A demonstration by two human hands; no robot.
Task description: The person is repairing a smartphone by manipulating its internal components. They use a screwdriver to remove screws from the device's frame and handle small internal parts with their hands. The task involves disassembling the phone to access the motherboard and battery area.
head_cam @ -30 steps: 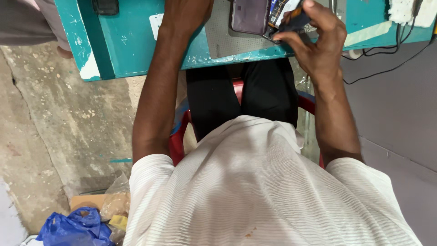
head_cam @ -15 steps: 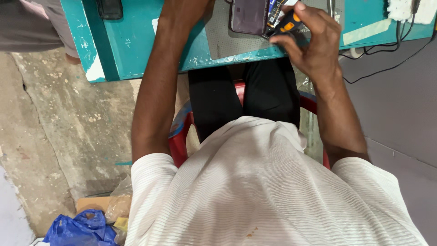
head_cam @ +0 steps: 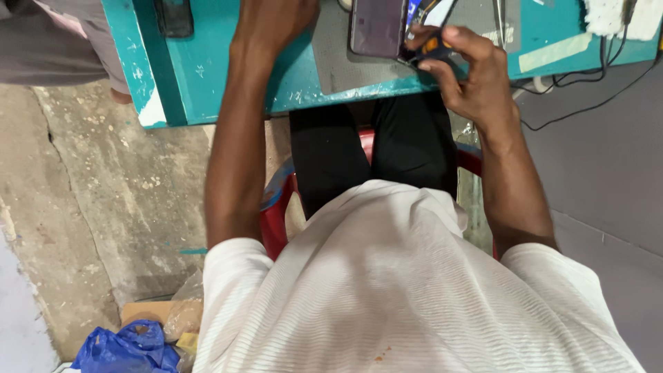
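While I sit on a red plastic chair (head_cam: 276,207) and look straight down, this is what lies before me.

Right hand: my right hand (head_cam: 469,76) is curled tight round a small tool with an orange and black handle (head_cam: 435,48), its tip held against the lower right corner of the phone.
Left hand: my left hand (head_cam: 276,24) rests on the bench just left of the phone; its fingers run out of the top of the view, so I cannot tell whether they grip anything.
Phone: a dark phone (head_cam: 376,26) lies flat on a grey work mat (head_cam: 338,62), between my two hands.
Bench: a teal painted workbench (head_cam: 207,76), worn at the edge, with black cables (head_cam: 587,76) trailing off its right side.
Second device: another dark phone (head_cam: 174,17) lies at the bench's far left.
Floor bag: a blue plastic bag (head_cam: 124,349) sits crumpled on the concrete floor (head_cam: 90,193) beside a clear bag (head_cam: 183,311); their contents are hidden.
Clothing: white ribbed shirt (head_cam: 400,290), black trousers (head_cam: 373,152).
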